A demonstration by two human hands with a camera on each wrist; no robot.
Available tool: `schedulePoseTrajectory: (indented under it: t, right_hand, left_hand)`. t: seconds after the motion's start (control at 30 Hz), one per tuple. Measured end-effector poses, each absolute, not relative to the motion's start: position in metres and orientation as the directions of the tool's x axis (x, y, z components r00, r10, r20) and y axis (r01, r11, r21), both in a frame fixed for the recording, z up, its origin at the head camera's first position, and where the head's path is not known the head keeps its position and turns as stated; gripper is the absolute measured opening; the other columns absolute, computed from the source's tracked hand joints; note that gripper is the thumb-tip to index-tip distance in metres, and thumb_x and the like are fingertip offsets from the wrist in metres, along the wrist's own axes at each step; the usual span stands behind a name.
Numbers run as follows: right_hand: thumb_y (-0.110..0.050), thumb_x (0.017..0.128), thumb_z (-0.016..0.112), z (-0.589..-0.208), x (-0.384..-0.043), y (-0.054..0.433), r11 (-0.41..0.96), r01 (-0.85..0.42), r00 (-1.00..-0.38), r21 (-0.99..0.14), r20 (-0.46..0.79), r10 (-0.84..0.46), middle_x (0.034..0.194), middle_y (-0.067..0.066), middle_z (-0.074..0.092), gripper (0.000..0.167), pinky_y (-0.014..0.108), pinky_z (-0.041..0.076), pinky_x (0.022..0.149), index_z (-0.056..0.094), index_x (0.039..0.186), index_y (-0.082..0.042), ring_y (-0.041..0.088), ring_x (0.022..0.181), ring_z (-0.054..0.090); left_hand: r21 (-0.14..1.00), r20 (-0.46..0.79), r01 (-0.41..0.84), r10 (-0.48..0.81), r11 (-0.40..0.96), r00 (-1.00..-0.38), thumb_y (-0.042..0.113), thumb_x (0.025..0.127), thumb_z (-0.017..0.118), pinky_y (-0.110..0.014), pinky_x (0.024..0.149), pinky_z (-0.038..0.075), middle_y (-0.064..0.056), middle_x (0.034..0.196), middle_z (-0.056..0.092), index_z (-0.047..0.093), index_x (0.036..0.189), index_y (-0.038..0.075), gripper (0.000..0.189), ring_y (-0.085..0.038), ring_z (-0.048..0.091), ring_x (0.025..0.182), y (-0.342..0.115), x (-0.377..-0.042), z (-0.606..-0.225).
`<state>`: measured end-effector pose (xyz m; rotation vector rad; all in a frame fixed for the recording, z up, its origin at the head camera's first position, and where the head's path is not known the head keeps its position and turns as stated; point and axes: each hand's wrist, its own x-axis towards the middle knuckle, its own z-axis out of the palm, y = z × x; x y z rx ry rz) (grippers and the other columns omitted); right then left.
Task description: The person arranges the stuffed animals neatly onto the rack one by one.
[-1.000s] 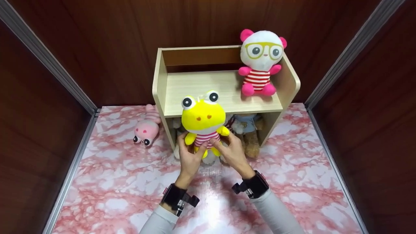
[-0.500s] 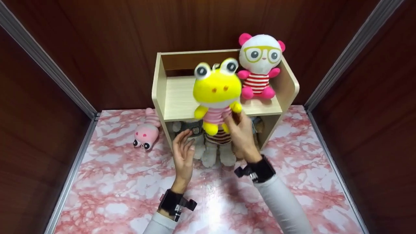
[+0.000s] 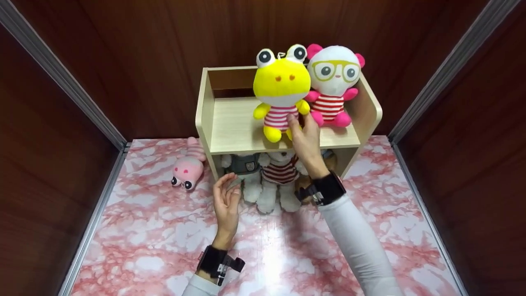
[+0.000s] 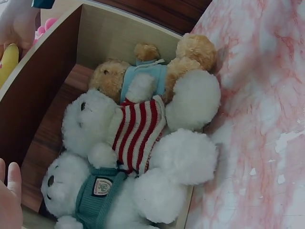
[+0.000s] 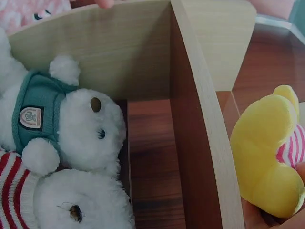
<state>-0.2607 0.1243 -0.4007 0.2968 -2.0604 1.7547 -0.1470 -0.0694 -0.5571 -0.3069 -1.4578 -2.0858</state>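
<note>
My right hand [image 3: 307, 139] grips a yellow frog plush [image 3: 281, 84] by the side of its striped body, over the upper shelf. The frog is upright, facing me, close beside a panda plush [image 3: 333, 78] with pink ears and printed yellow glasses. In the right wrist view the frog's yellow feet [image 5: 262, 138] show past the shelf edge. My left hand [image 3: 226, 201] is held in front of the shelf's lower left with fingers loosely bent and nothing in them; part of it shows in the left wrist view.
A small wooden shelf unit [image 3: 201, 111] stands against the back wall. Its lower compartment holds a teal-vested white bear [image 4: 66, 186], a striped-sweater white bear [image 4: 88, 119] and a brown bear [image 4: 195, 52]. A pink plush [image 3: 188, 168] lies on the marbled floor to the left.
Both hands held the frog at first; the left hand has let go. My right hand has carried the frog up and to the right, over the upper shelf beside the panda.
</note>
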Motion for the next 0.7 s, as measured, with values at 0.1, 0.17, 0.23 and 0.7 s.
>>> schedulePoseTrajectory:
  t: [0.1, 0.17, 0.23, 0.7]
  right_hand:
    - [-0.012, 0.105, 0.060, -0.398, -0.267, 0.123, 0.226, -0.390, -0.898, -0.893, 0.423, 0.122, 0.128, 0.021, 0.066, 0.037, 0.033, 0.046, 0.108, 0.058, 0.137, 0.006, 0.027, 0.123, 0.061]
    - [-0.014, 0.105, 0.060, -0.397, -0.272, 0.122, 0.246, -0.369, -0.904, -0.896, 0.408, 0.130, 0.133, 0.020, 0.065, 0.040, 0.031, 0.044, 0.111, 0.057, 0.140, 0.004, 0.027, 0.126, 0.059]
    - [-0.015, 0.106, 0.059, -0.395, -0.276, 0.121, 0.254, -0.346, -0.913, -0.903, 0.387, 0.131, 0.136, 0.019, 0.064, 0.041, 0.030, 0.042, 0.113, 0.055, 0.142, 0.004, 0.027, 0.130, 0.057]
    - [-0.018, 0.110, 0.050, -0.394, -0.291, 0.117, 0.257, -0.247, -0.940, -0.934, 0.295, 0.168, 0.138, 0.022, 0.058, 0.045, 0.030, 0.040, 0.112, 0.046, 0.149, 0.003, 0.025, 0.125, 0.054]
  left_hand:
    - [0.795, 0.474, 0.556, -0.325, -0.243, -0.819, -0.012, 0.097, 0.051, -0.039, 0.111, 0.046, -0.033, 0.138, 0.048, 0.038, 0.138, -0.017, 0.044, -0.041, 0.051, 0.131, -0.069, -0.147, -0.558]
    - [0.800, 0.468, 0.551, -0.327, -0.238, -0.821, -0.012, 0.097, 0.051, -0.039, 0.111, 0.046, -0.032, 0.138, 0.048, 0.039, 0.138, -0.016, 0.043, -0.038, 0.052, 0.131, -0.068, -0.147, -0.559]
    - [0.803, 0.464, 0.547, -0.329, -0.234, -0.822, -0.012, 0.096, 0.051, -0.039, 0.110, 0.047, -0.031, 0.138, 0.049, 0.040, 0.138, -0.016, 0.043, -0.039, 0.052, 0.130, -0.068, -0.148, -0.559]
    - [0.814, 0.452, 0.539, -0.348, -0.215, -0.821, -0.011, 0.097, 0.053, -0.036, 0.107, 0.050, -0.029, 0.136, 0.052, 0.043, 0.136, -0.016, 0.041, -0.036, 0.054, 0.128, -0.066, -0.148, -0.559]
